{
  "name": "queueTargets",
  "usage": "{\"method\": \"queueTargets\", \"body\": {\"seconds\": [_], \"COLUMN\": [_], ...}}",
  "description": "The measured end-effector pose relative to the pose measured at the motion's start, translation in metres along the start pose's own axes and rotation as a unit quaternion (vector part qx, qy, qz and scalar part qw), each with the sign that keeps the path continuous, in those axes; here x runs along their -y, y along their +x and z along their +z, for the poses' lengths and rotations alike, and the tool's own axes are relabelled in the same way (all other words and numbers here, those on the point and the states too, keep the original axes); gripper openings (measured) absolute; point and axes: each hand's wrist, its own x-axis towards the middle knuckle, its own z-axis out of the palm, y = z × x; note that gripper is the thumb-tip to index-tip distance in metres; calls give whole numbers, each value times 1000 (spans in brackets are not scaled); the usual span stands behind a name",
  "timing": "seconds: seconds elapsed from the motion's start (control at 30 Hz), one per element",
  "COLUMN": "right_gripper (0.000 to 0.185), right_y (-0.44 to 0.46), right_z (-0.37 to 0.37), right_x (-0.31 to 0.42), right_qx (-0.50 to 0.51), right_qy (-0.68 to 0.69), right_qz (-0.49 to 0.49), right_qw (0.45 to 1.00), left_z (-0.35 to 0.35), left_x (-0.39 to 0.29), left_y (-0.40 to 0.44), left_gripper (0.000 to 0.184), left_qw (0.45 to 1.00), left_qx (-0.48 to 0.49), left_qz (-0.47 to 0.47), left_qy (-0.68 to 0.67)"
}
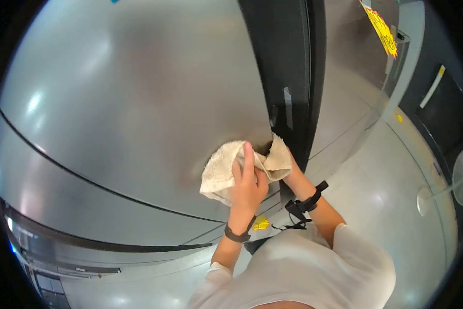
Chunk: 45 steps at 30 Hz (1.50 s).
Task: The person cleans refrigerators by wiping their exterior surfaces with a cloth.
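A cream towel (pixel 221 167) is bunched against a large grey metal panel (pixel 154 118), near its right edge. My left hand (pixel 248 183) lies on the towel with some fingers extended and others curled into its folds. My right hand (pixel 290 172) is at the towel's right end, beside the panel's black edge. Cloth hides most of its fingers. Dark bands go round both wrists, and the right one carries a small black device (pixel 297 207).
A black vertical frame (pixel 288 67) runs up beside the panel. On the right are a yellow sign (pixel 382 31), a dark unit with a white handle (pixel 432 86) and a clear round object (pixel 462 177). A yellow item (pixel 261 223) shows below the hands.
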Motion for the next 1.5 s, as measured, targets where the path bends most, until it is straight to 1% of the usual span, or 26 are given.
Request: {"method": "queueTargets", "body": {"seconds": [0.03, 0.07, 0.13, 0.17, 0.23, 0.27, 0.3, 0.33, 0.4, 0.47, 0.5, 0.53, 0.6, 0.63, 0.73, 0.8, 0.83, 0.9, 0.97, 1.03, 1.1, 1.17, 1.2, 1.27, 1.4, 1.5], "right_gripper": [63, 57, 45, 40, 37, 38, 40, 39, 40, 44, 45, 45, 45, 45, 45, 45, 45, 46, 45, 45, 43, 43, 43, 43, 42, 42], "right_y": [5, 5, 6, -3, 6, 16, 16, 14, 17, 7, 2, -2, -6, 2, 39, 61, 67, 63, 42, 23, 17, 22, 30, 47, 78, 71], "right_z": [2, 8, 22, 28, 19, 15, 13, 18, 19, 29, 29, 29, 35, 32, 14, 5, 5, 10, 23, 25, 23, 13, 11, 3, -2, 0], "right_x": [28, 47, 83, 104, 135, 143, 144, 137, 110, 51, 24, 9, 43, 68, 147, 187, 199, 198, 169, 120, 68, 66, 66, 111, 192, 203], "right_qx": [11, -2, -26, -18, 48, 104, 124, 100, 44, 39, 46, 51, 21, 28, 88, 130, 141, 136, 93, 30, 74, 121, 143, 179, 251, 280], "right_qy": [-36, -24, -7, 156, 375, 437, 444, 381, 252, 236, 207, 178, 278, 279, 244, 194, 177, 191, 277, 194, 295, 334, 344, 324, 209, 135], "right_qz": [-24, -93, -233, -213, -147, -107, -113, -111, -113, -56, 7, 69, 23, -7, -90, -121, -128, -143, -192, -210, -33, 48, 50, -1, -110, -134], "right_qw": [999, 995, 972, 965, 914, 887, 880, 913, 960, 969, 977, 980, 960, 960, 962, 965, 966, 962, 937, 958, 952, 933, 927, 929, 939, 941], "left_z": [2, 6, -10, -18, -32, -41, -46, -51, -34, -13, -5, -1, 2, -4, -28, -49, -56, -58, -44, -23, 0, 17, 14, -4, -37, -29], "left_x": [-3, -3, -7, -10, -19, -23, -25, -23, -18, 6, 16, 23, 31, 23, -22, -45, -47, -51, -1, 35, 30, 19, 18, 1, -31, -26], "left_y": [-2, -9, 0, 5, 21, 27, 31, 33, 40, 13, 1, -9, -18, -11, 42, 80, 89, 100, 68, 29, 7, 3, 7, 38, 94, 93], "left_gripper": [69, 70, 73, 74, 76, 77, 82, 96, 103, 103, 103, 102, 100, 102, 99, 102, 101, 100, 99, 98, 99, 99, 99, 99, 102, 105], "left_qw": [1000, 999, 998, 996, 989, 984, 974, 951, 937, 921, 912, 924, 946, 952, 927, 897, 907, 922, 940, 950, 942, 905, 900, 887, 874, 881], "left_qx": [7, 11, -40, -60, -116, -151, -180, -203, -223, -208, -201, -187, -157, -139, -117, -139, -171, -235, -257, -231, -196, -211, -210, -210, -212, -228], "left_qz": [-22, -44, 25, 47, 60, 53, 35, 35, -5, -20, -27, -25, -22, -68, -30, 40, 56, 80, -28, -72, -52, -29, -8, 28, 28, 51], "left_qy": [-3, -7, 44, 54, 66, 72, 136, 231, 269, 329, 357, 333, 283, 264, 355, 418, 381, 296, 223, 199, 268, 369, 382, 409, 436, 412]}}
